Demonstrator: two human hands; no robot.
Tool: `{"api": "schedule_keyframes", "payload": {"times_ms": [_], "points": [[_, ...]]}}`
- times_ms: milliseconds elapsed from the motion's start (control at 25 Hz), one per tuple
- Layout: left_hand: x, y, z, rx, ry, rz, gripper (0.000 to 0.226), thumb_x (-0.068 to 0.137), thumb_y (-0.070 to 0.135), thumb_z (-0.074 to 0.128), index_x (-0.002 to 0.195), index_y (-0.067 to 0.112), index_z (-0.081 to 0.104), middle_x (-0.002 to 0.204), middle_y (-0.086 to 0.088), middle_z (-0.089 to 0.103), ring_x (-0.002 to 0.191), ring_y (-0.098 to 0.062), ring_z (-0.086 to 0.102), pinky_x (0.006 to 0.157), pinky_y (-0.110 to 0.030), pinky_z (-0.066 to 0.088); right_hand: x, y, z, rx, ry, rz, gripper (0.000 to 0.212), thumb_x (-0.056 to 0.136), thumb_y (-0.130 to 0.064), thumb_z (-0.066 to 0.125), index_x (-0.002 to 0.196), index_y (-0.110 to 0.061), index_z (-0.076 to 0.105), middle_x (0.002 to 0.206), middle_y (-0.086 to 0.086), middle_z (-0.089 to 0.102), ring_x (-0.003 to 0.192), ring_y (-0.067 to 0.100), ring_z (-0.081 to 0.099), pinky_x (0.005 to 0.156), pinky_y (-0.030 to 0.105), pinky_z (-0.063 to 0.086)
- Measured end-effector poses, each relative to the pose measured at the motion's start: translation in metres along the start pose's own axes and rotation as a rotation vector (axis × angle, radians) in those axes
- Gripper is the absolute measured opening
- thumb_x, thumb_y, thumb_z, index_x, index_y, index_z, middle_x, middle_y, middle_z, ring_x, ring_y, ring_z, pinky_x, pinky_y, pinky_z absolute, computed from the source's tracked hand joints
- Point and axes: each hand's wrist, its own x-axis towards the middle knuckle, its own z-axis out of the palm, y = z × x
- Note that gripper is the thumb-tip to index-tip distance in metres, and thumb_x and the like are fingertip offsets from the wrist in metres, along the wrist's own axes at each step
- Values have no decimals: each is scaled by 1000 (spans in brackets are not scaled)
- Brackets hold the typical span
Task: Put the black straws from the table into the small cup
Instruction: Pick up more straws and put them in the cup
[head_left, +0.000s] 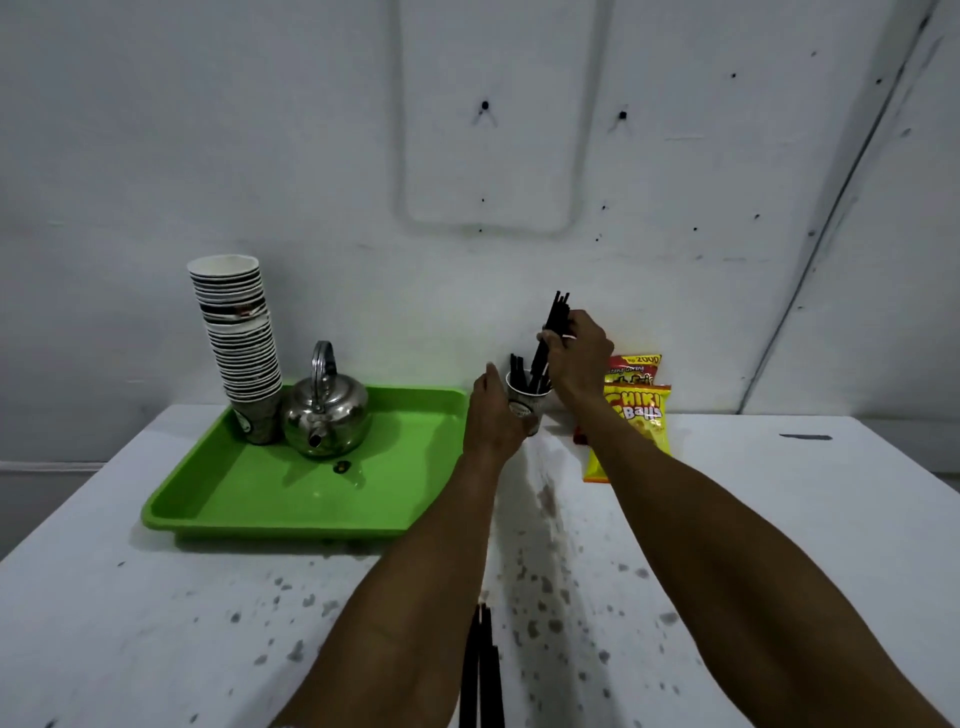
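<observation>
Here the left hand wraps the small white paper cup; the right hand, at its one o'clock, pinches a tilted bundle of black plastic straws. Pushing sideways could tip the light cup. More straws lie on the white tabletop at six o'clock.

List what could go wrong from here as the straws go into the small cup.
1. The small cup is light and stands near the table's far edge; the right hand pushing its tilted bundle of straws in could tip it if the left hand loosens its grip.
2. More straws lie at the near edge and could roll off.
</observation>
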Motion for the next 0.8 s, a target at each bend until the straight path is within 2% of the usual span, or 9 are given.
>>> {"api": "schedule_keyframes", "payload": {"times_ms": [160,240,320,360,440,560,680,800], "points": [[10,-2,18,-32,16,66,102,76,24,82,153,-1,20,147,-23,42,134,-37,45,108,-40,41,4,16,16,3,-26,-4,31,82,-8,71,111,-10,62,101,12,75,94,27,71,84,29,52],[12,-3,23,-60,46,70,99,79,24,80,153,1,20,145,-22,46,132,-36,49,104,-38,43,6,22,22,24,-71,12,44,81,-7,71,122,-16,56,100,12,74,90,24,70,79,20,50],[13,-3,24,-75,64,70,97,81,24,78,155,4,18,143,-21,48,130,-35,51,102,-38,45,7,27,24,29,-118,4,58,81,-5,71,131,-23,49,94,7,71,82,14,66,73,7,46],[13,-4,24,-82,66,74,97,82,23,78,155,5,16,143,-21,49,130,-34,52,102,-38,46,7,29,24,18,-134,-5,63,81,-5,70,135,-26,46,92,4,69,80,11,64,73,6,46],[14,-6,25,-82,69,89,97,83,21,76,156,6,14,143,-20,50,129,-33,53,102,-38,47,5,32,23,2,-161,-20,64,81,-4,67,137,-27,45,94,5,69,83,13,65,78,19,53],[14,-8,25,-87,64,97,97,84,20,75,157,8,12,144,-20,51,128,-33,54,102,-40,49,5,31,22,-23,-154,-43,46,81,-2,63,125,-16,60,99,11,73,86,19,70,85,34,59],[12,-7,24,-91,58,78,98,83,18,75,157,8,11,144,-20,50,128,-33,54,102,-43,49,4,30,21,-186,-188,-94,33,83,-10,66,116,-6,70,108,12,74,101,24,70,96,34,54],[12,-3,19,-79,35,62,100,83,18,76,156,7,10,145,-20,48,129,-34,52,103,-44,48,0,30,18,-279,-231,-126,32,87,-16,65,117,-6,70,116,11,73,109,24,67,98,30,48]]}}
